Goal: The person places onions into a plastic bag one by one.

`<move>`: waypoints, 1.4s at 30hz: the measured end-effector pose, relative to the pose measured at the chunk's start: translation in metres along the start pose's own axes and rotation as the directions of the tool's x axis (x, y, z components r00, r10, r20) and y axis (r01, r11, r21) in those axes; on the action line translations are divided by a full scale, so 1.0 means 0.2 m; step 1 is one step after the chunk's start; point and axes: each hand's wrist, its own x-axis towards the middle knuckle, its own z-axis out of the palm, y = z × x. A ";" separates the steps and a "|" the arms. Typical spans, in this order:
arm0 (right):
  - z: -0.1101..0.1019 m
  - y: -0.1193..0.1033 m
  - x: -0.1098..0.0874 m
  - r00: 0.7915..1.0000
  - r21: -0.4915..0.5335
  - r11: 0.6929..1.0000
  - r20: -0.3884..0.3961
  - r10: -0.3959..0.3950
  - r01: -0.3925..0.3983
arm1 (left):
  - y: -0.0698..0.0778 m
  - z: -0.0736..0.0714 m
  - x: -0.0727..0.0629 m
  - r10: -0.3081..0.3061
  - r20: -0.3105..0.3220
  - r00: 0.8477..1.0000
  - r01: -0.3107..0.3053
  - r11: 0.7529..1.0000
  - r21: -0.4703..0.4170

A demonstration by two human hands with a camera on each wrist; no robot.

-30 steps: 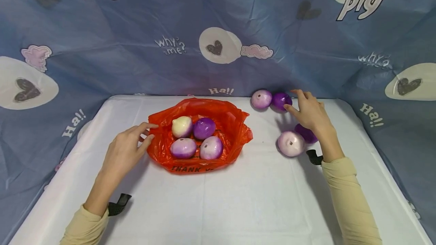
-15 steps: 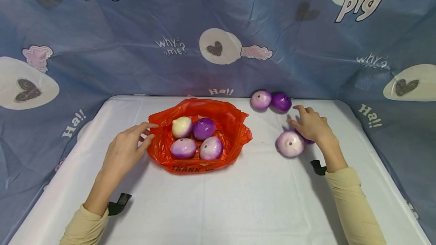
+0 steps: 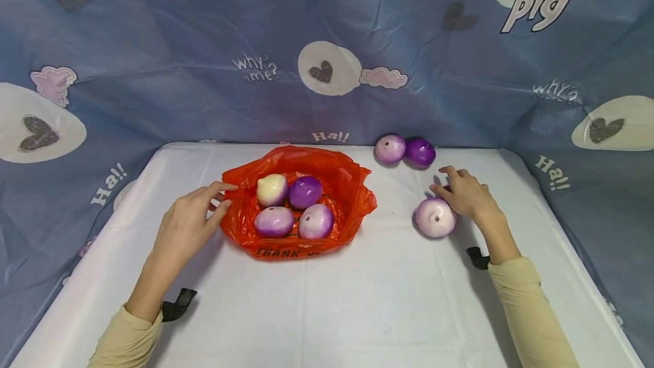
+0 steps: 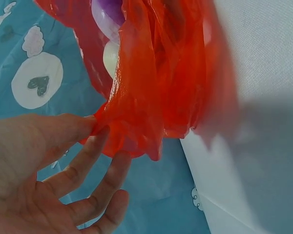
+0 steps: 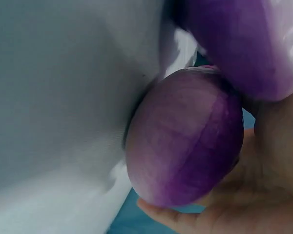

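In the head view, a red plastic bag lies spread on the table's left half with several onions inside, among them a purple onion. My left hand pinches the bag's left edge between thumb and fingers, as the left wrist view shows at the thumb tip. To the right, my right hand has its fingers around a dark purple onion, mostly hidden beneath the hand in the head view. A paler onion touches it on the near side.
At the table's back edge sit a light purple onion and a dark purple onion, side by side. A white cloth covers the table. Behind it hangs a blue printed curtain.
My right hand has moved back toward me from the rear onions and down onto the dark purple onion beside the paler one. My left hand stays at the bag's edge.
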 end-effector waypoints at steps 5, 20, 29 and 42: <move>0.02 0.01 -0.04 1.000 -0.017 1.000 0.022 0.003 -0.003 | 0.00 0.00 0.00 0.003 0.003 1.000 -0.003 1.000 0.002; -0.01 0.00 -0.09 0.998 -0.012 0.999 0.049 -0.036 0.036 | -0.01 0.00 0.00 0.007 -0.006 1.000 -0.007 1.000 0.004; -0.01 -0.01 -0.08 0.996 -0.007 0.996 0.038 -0.083 0.084 | 0.00 0.00 0.00 0.009 -0.009 1.000 -0.009 1.000 0.004; -0.04 0.00 -0.08 0.994 -0.006 0.997 0.072 -0.078 0.079 | 0.00 0.00 0.00 0.004 0.001 1.000 -0.004 1.000 0.000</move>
